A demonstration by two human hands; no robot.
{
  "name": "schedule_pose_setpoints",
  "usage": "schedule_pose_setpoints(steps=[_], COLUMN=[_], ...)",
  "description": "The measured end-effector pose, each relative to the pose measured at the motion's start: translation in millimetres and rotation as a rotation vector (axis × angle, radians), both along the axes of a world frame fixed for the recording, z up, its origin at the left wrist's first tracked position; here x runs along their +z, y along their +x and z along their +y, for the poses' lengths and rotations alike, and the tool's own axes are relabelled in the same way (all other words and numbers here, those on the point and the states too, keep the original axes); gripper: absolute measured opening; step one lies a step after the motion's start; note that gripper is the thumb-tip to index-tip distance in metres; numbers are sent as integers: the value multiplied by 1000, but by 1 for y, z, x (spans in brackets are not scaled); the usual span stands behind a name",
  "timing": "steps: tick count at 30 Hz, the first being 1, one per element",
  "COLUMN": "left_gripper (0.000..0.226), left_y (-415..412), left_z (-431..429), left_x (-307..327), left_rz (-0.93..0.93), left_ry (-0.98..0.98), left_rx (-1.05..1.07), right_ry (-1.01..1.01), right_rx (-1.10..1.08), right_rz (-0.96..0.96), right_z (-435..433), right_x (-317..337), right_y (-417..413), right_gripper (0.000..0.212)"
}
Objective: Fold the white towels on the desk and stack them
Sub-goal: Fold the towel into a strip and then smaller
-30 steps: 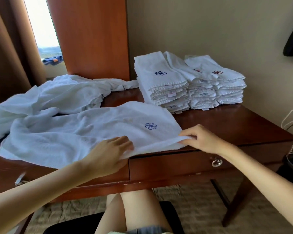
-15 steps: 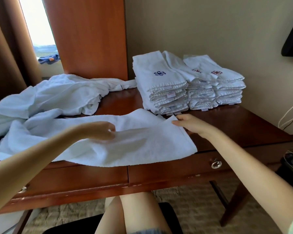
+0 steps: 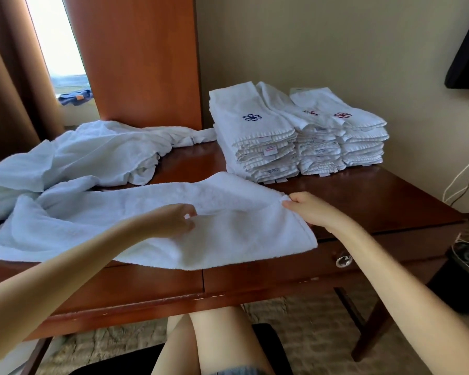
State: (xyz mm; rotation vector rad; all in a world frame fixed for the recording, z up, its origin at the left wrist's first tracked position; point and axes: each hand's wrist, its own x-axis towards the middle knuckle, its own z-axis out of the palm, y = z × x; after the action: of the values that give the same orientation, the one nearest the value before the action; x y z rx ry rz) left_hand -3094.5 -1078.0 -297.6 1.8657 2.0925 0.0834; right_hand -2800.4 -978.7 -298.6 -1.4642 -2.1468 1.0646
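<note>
Wooden desk [image 3: 363, 196] (beige wall [image 3: 309, 50] behind): left hand [image 3: 171, 220], right hand [image 3: 309, 209] pinch the towel [image 3: 228, 228].

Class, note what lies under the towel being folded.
The wooden desk, whose top shows around it; the towel's near edge overhangs the drawer front. Anything flat beneath the cloth is hidden.

Table [image 3: 377, 201]: dark reddish wood, glossy, with a ring pull [image 3: 343, 261] on the drawer front below the near edge.
Front: a white towel [image 3: 92, 220] spread lengthwise, its near hem hanging just over the edge.
Back left: a rumpled heap of towels [image 3: 92, 152], touching the spread one's left end.
Back right: folded stacks [image 3: 251, 123] side by side near the wall, with blue and red emblems on top.
</note>
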Motion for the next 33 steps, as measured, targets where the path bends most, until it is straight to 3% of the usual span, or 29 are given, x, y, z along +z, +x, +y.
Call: schedule_pose_setpoints(steps=[4,8,11,12,16,19,21,23,25,31,33], left_gripper=[29,22,12,12,23,23,22,19,17,16,23], left_y=[4,5,0,-2,3,7,4,-7,-25,-116,-143], left_z=[28,48,53,53,45,37,31,20,4,-75,-99], left_x=[-3,9,13,12,-7,-14,-13,-8,-1,8,4], left_rz=[44,-17,-124,-123,29,156,117,89,135,363,347], left_ry=[84,135,227,229,191,338,359,347,335,265,278], left_rx=[65,50,93,99,106,109,120,131,135,211,166], right_ry=[157,263,321,358,503,704,790,668,507,415,379], right_rx=[-96,-143,-218,-251,-308,-322,-200,68,285,352,346], right_rz=[-198,-306,-312,-334,-442,-454,-300,-160,-256,-390,-406], right_z=[35,54,53,49,32,22,12,-1,-9,14,23], right_x=[1,1,-8,-12,-25,-19,-18,-23,-34,-33,-30], right_y=[-21,-33,-27,-24,-20,-27,-43,-65,-79,-43,-28], right_gripper=[37,39,25,31,30,34,31,35,46,51,51])
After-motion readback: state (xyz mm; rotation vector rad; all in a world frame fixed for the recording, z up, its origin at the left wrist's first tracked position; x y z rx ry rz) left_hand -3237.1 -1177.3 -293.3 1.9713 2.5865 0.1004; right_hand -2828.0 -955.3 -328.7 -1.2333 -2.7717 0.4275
